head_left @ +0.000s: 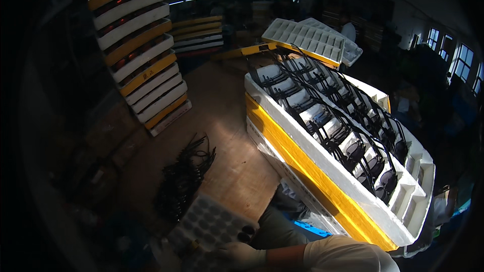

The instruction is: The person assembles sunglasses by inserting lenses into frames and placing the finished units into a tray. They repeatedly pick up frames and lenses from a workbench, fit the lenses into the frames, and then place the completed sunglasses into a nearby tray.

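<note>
At the lower edge, my right hand (241,255), in a pale glove, reaches over the near part of a pale tray (209,219) with rows of round hollows. Its fingers are too dim to read. What seems to be my left hand (164,254) is a faint shape at the tray's near left, its fingers lost in shadow. Dark round lenses (246,233) sit at the tray's right corner. A small yellow thing (192,246) shows between the hands, its kind unclear. Beyond the tray lies a heap of thin black eyeglass parts (184,176), probably frames or temples.
To my right, a white compartment tray (413,196) of dark sunglasses tops a yellow tray (312,171). A tall stack of white and yellow trays (151,73) stands far left on the brown table (227,131). More divided trays (305,40) lie behind. A person (348,29) is in the background.
</note>
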Demonstrator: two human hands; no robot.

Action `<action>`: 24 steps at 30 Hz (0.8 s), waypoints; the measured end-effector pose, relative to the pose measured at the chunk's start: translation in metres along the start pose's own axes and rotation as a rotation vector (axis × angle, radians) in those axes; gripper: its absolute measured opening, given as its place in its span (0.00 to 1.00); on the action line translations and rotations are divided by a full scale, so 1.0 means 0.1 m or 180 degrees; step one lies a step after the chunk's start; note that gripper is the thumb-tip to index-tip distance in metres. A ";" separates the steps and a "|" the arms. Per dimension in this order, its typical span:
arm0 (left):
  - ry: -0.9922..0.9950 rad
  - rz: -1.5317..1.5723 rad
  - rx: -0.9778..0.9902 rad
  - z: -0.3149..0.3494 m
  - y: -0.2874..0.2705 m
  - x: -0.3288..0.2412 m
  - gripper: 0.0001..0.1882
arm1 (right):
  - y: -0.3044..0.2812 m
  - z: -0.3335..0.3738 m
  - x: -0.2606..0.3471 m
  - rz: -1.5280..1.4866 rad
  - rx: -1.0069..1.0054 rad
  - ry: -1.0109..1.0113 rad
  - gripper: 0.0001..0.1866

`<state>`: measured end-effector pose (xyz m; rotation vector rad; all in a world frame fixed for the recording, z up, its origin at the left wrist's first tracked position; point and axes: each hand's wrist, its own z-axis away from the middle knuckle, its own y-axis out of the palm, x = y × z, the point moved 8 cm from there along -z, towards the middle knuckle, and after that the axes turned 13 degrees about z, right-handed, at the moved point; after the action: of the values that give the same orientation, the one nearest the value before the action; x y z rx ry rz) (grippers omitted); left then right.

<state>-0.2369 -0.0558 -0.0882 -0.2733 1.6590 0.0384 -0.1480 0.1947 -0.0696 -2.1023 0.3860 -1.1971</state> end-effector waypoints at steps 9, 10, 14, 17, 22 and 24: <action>-0.0039 0.0119 0.1458 1.58 0.74 -0.89 0.31 | -0.48 0.05 0.49 -0.1163 -0.0461 0.0255 0.16; -0.0071 0.0163 0.1470 1.54 0.75 -0.85 0.30 | -0.48 0.00 0.50 -0.1004 -0.0346 0.0222 0.16; -0.0189 -0.0141 0.1130 1.59 0.48 -0.80 0.31 | -0.48 -0.15 0.79 -0.1016 0.0273 0.0008 0.17; -0.0287 -0.0258 0.1336 1.65 0.28 -0.56 0.35 | -0.47 -0.13 0.90 -0.1048 0.0006 -0.0206 0.17; 0.0848 -0.0936 0.1152 1.79 0.43 -0.85 0.22 | -0.51 -0.01 0.95 -0.0374 -0.0066 -0.0043 0.16; 0.0453 -0.0685 0.1163 1.87 0.34 -0.63 0.21 | -0.47 0.00 1.00 -0.0443 0.0050 -0.0033 0.16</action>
<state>-0.0564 0.0221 -0.0518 -0.1767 1.7325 -0.4509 -0.0980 0.1736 0.0266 -2.1501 0.2275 -1.2633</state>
